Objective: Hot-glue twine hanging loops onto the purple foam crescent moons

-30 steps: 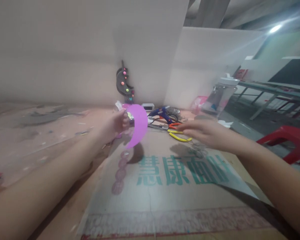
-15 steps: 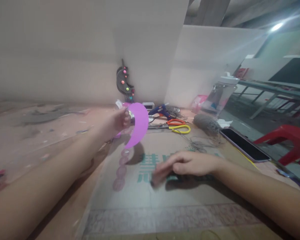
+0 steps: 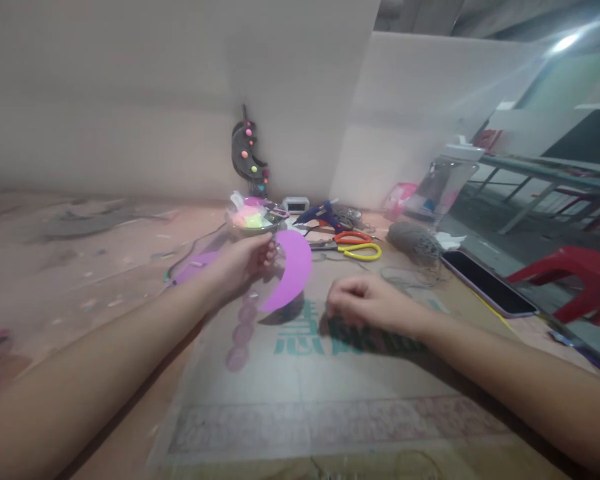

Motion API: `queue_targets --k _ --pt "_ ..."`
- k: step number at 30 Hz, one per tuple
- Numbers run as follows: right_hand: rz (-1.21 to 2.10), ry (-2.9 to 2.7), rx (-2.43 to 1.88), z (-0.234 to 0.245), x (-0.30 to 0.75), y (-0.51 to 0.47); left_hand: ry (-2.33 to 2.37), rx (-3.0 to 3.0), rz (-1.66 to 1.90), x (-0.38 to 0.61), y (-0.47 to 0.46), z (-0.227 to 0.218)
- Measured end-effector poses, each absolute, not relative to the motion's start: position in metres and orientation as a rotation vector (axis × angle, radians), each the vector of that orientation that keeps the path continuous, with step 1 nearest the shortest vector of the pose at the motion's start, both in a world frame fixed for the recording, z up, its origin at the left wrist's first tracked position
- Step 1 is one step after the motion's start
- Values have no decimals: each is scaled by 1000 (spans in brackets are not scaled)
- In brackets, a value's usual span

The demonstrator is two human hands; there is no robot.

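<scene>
My left hand (image 3: pixel 247 261) pinches the inner edge of a purple crescent-shaped cutout (image 3: pixel 294 273) and holds it just above a flat cardboard sheet (image 3: pixel 340 393) with green printing. My right hand (image 3: pixel 367 305) hovers low over the cardboard to the right of the crescent, fingers curled in; whether anything is in them I cannot make out. A row of round pinkish pieces (image 3: pixel 241 333) lies on the cardboard under the left hand.
Behind stand a clear bowl of bright pompoms (image 3: pixel 250 219), a blue glue gun (image 3: pixel 320 215), orange and yellow scissors (image 3: pixel 355 245), a ball of grey twine (image 3: pixel 414 240), a phone (image 3: pixel 487 283), a clear jug (image 3: pixel 443 187) and a dark decorated crescent (image 3: pixel 247 153) against the wall. A red stool (image 3: pixel 575 277) is at right.
My right hand drew back from the scissors, swept down onto the cardboard and now sits curled beside the crescent. My left hand lowered the crescent slightly and shifted it right.
</scene>
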State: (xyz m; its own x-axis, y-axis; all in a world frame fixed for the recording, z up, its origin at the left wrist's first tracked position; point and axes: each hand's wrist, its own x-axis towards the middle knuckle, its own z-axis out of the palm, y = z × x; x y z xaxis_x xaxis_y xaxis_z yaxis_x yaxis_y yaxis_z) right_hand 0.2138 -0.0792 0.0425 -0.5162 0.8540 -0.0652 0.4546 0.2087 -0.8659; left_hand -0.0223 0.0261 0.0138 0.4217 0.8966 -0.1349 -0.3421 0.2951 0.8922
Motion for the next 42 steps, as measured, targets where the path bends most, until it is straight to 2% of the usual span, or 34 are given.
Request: queue_targets --k 2,4,11,16,23,33,39,42 --pt "895 -1835 -1353 42 222 -65 747 1008 942 -19 21 14" --pt "758 -1680 -1349 38 231 -52 769 1208 946 -15 13 17" --pt "930 -1715 -1291 22 219 -60 825 1706 789 0 -16 15" --pt "1126 -1769 -1331 14 209 -66 799 1749 712 0 -16 6" --pt "1223 -1519 -1207 2 218 -55 763 1637 881 0 -5 -4" --pt "832 -1832 -1261 12 213 -67 825 1754 830 -1 -14 13" --pt "782 -1919 -1232 12 212 -69 866 1864 988 0 -24 30" --pt "563 -1875 -1236 14 214 -71 882 1866 1144 1 -29 37"
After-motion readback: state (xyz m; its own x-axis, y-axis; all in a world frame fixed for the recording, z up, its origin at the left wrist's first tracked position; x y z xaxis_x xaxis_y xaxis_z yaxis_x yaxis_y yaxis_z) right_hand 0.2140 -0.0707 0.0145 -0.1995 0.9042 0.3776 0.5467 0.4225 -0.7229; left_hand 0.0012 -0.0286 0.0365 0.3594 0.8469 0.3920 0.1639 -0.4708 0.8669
